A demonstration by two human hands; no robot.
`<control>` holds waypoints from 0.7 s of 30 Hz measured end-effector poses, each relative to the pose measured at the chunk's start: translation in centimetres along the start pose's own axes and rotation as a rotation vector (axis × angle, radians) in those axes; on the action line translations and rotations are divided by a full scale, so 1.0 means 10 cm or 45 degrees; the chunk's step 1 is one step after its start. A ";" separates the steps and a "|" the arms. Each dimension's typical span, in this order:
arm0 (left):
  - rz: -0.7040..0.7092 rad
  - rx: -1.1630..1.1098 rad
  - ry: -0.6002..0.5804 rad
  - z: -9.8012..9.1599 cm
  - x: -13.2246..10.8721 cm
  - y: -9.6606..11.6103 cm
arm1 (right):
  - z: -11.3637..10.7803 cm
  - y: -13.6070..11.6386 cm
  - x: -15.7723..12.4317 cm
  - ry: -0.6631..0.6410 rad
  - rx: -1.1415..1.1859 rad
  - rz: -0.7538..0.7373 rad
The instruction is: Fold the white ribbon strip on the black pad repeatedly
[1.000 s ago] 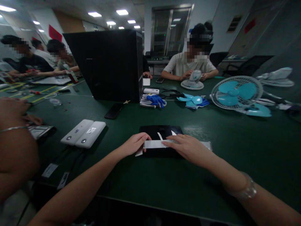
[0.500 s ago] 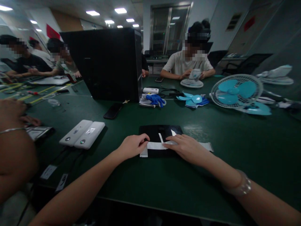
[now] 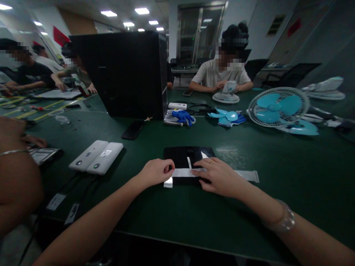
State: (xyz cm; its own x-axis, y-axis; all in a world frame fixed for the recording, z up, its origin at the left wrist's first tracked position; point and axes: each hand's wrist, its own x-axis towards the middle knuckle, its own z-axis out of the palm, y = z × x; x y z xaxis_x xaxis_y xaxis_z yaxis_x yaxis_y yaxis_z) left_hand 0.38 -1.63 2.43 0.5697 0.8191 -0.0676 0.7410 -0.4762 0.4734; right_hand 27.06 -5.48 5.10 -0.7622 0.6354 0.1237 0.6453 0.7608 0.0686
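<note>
A black flat panel [image 3: 177, 154] lies on the green table before me, with a white flat ribbon cable [image 3: 181, 172] stretched across it. At the left end of the cable my left hand [image 3: 156, 171] is closed in a pinch, and a short silvery end of the strip [image 3: 168, 182] hangs down below its fingertips. My right hand [image 3: 219, 175] rests over the cable with its fingers spread, the fingertips touching the strip. Past that hand, the cable's right end [image 3: 252, 176] shows on the table. A small white tab [image 3: 189, 162] stands up from the panel.
Two white power banks [image 3: 105, 158] with cables lie to the left, near another person's arm [image 3: 19, 177]. Farther back are a black phone [image 3: 133, 129], a large black computer case [image 3: 124, 74], blue gloves [image 3: 183, 117] and fan parts [image 3: 277, 107]. A person [image 3: 222, 74] sits opposite.
The cable's right end has shifted slightly to the right. My right thumb has come out lower, away from the other fingers. My left hand stays pinched at nearly the same spot.
</note>
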 end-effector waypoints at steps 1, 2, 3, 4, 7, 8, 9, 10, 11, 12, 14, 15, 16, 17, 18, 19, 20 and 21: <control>-0.007 0.004 0.003 0.00 0.00 0.00 | 0.00 -0.01 0.01 0.004 0.008 0.003; -0.011 0.007 0.005 0.00 0.00 0.00 | 0.00 -0.01 0.01 0.005 0.015 0.005; -0.015 0.011 0.006 0.00 0.00 0.00 | 0.00 -0.01 0.01 0.005 0.019 0.005; -0.017 0.018 0.007 0.00 0.00 0.01 | 0.01 -0.01 0.02 0.005 0.023 0.005; -0.014 0.062 0.023 -0.01 0.00 0.02 | 0.03 -0.01 0.02 0.003 0.027 0.003; -0.014 0.083 0.033 -0.02 -0.01 0.02 | 0.03 -0.01 0.02 0.001 0.027 0.004; -0.015 0.103 0.046 -0.03 -0.01 0.02 | 0.03 -0.01 0.02 0.002 0.029 0.003; -0.018 0.118 0.057 -0.04 -0.01 0.02 | 0.03 -0.01 0.02 0.002 0.031 0.003; -0.024 0.125 0.064 -0.04 -0.01 0.02 | 0.03 -0.01 0.02 0.003 0.035 0.004; -0.029 0.123 0.065 -0.04 -0.01 0.01 | 0.03 -0.01 0.02 0.003 0.042 0.004; -0.036 0.090 0.055 -0.04 -0.01 0.00 | 0.02 0.00 0.02 0.006 0.065 0.007; -0.039 0.065 0.050 -0.04 0.00 -0.01 | 0.02 0.00 0.02 0.009 0.079 0.008; -0.043 0.038 0.050 -0.04 0.00 -0.01 | 0.03 0.02 0.01 0.012 0.091 0.007; -0.047 0.014 0.063 -0.04 0.00 -0.02 | 0.04 0.03 0.00 0.018 0.102 0.007; -0.054 -0.007 0.091 -0.03 0.01 -0.03 | 0.05 0.05 -0.01 0.023 0.111 0.011; -0.069 -0.028 0.131 -0.03 0.01 -0.04 | 0.07 0.07 -0.02 0.028 0.122 0.015; -0.091 -0.053 0.174 -0.03 0.02 -0.06 | 0.09 0.09 -0.03 0.034 0.135 0.023; -0.115 -0.081 0.215 -0.03 0.02 -0.07 | 0.11 0.11 -0.03 0.041 0.151 0.033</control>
State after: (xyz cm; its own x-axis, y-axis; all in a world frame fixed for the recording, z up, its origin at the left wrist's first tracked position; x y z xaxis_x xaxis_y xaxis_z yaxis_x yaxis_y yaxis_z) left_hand -0.12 -1.01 2.30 0.4298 0.9023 0.0335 0.7596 -0.3814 0.5269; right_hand 27.97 -4.71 4.05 -0.7423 0.6517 0.1555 0.6527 0.7558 -0.0523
